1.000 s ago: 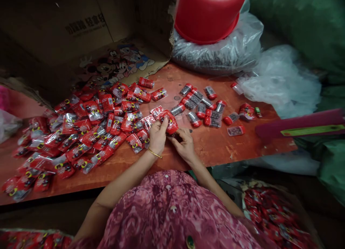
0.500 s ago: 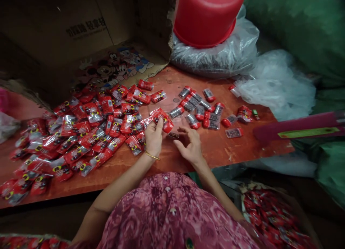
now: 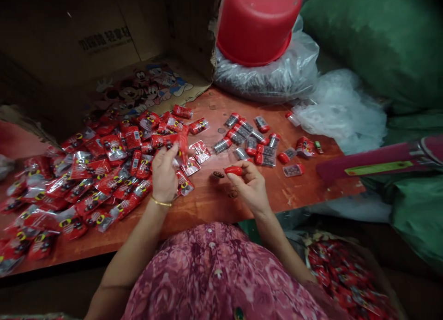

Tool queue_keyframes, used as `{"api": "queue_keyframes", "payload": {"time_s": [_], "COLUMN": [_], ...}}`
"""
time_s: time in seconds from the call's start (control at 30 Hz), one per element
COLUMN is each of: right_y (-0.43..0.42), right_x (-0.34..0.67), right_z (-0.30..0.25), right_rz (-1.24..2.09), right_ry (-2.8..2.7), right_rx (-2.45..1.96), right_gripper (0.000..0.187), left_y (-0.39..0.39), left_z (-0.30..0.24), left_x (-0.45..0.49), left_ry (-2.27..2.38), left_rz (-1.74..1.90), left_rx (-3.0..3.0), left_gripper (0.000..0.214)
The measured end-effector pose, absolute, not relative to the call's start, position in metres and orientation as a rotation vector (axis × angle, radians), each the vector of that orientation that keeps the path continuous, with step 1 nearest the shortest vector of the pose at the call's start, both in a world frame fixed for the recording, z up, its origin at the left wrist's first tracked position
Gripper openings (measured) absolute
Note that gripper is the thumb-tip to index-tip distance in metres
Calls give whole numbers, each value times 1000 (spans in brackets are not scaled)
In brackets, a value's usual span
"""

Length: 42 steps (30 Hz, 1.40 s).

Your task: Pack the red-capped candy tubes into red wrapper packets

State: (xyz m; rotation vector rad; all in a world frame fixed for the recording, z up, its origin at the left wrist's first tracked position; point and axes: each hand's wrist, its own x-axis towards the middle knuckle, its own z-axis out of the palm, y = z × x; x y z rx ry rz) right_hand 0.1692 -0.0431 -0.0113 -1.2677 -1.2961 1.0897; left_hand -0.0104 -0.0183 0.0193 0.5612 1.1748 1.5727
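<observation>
My left hand (image 3: 165,174), with a gold bracelet at the wrist, pinches a red printed packet (image 3: 182,145), which is smeared by motion. It hovers at the right edge of a heap of red printed packets (image 3: 100,165). In my right hand (image 3: 252,187), closed at the table's front, is a small red-capped container (image 3: 234,170); fingers hide part of it. Just left of it is a small dark oval shape (image 3: 218,174) with brown bits. Several clear containers with red caps and dark contents (image 3: 237,134) lie beyond my right hand. Flat clear-and-red packets (image 3: 200,151) lie between my hands.
An open cardboard box (image 3: 148,47) stands behind the heap. A red tub (image 3: 258,27) rests upside down on a filled clear bag (image 3: 266,82). Crumpled plastic (image 3: 341,110) and a purple bar (image 3: 380,163) are at the right. More red packets (image 3: 346,274) fill a container below.
My left hand has moved left with a red packet, away from my right hand. My right hand, open before, is now closed on a red-capped container. The view has shifted slightly.
</observation>
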Motion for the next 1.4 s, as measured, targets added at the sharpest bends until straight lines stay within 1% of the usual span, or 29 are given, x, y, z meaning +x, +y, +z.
{"api": "queue_keyframes", "payload": {"time_s": [0.13, 0.2, 0.27, 0.37, 0.53, 0.6, 0.77, 0.87, 1.0, 1.1, 1.2, 1.4], "right_y": [-44, -44, -44, -43, -44, -44, -41, -39, -39, -37, -31, -22], "right_x": [180, 183, 185, 184, 176, 173, 172, 173, 176, 181, 188, 194], "right_z": [-19, -22, -24, -27, -37, -43, -49, -44, -32, -22, -16, -25], "right_rz": [1035, 966, 911, 872, 1033, 995, 731, 522, 242, 87, 73, 260], "right_ry": [-1286, -1345, -1416, -1493, -1460, -1479, -1705, -1880, -2086, -2233, -2334, -2282], "right_rx": [-1279, -1303, -1320, -1319, -1234, -1247, -1286, -1301, -1281, -1260, -1171, -996], "right_gripper": [22, 21, 20, 18, 19, 20, 16, 14, 15, 15, 13, 14], "left_y": [-51, -67, -76, -77, -62, -59, -55, -51, -48, -49, -50, -51], "left_z": [10, 3, -2, -10, -23, -27, -34, -38, -42, -46, -50, -55], "left_x": [-14, -11, -7, -3, 4, 7, 14, 16, 18, 18, 19, 20], "left_ry": [1347, 1382, 1355, 1324, 1376, 1386, 1400, 1402, 1384, 1367, 1354, 1319], "left_rz": [1114, 931, 842, 736, 577, 559, 555, 585, 678, 753, 811, 866], "left_rx": [1086, 1360, 1595, 1893, 2150, 2196, 2223, 2225, 2228, 2209, 2190, 2166], "left_gripper": [22, 18, 11, 17, 18, 17, 19, 18, 18, 20, 21, 21]}}
